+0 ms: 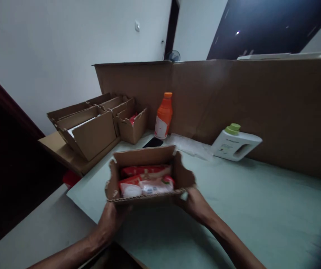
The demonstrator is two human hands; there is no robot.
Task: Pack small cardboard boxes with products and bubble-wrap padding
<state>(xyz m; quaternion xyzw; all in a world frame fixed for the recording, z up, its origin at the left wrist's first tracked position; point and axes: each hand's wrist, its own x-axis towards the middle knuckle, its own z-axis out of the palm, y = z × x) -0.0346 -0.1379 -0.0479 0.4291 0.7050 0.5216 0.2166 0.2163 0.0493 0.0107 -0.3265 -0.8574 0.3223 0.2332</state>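
Fingers (pixel 187 195) around cardboard box (pixel 146 157)

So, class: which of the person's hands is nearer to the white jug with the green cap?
The right hand. It grips the right corner of the cardboard box, on the same side as the white jug. The left hand holds the box's left corner, farther away.

white jug (pixel 236 145) label too blurred to read, orange bottle (pixel 163 116) label unreadable
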